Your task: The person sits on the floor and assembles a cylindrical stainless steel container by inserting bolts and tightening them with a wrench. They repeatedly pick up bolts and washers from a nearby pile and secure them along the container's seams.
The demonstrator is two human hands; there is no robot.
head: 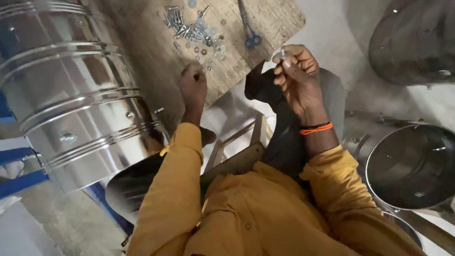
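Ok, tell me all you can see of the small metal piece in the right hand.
The small metal piece is a short, silvery, bolt-like part, shiny as steel. It stands roughly upright, pinched between the thumb and fingertips of the right hand, raised just off the corner of the wooden board. Only its top shows; the rest is hidden by the fingers. Nothing else touches it.

A small silvery bolt [282, 52] stands upright, pinched above the wooden board's edge.
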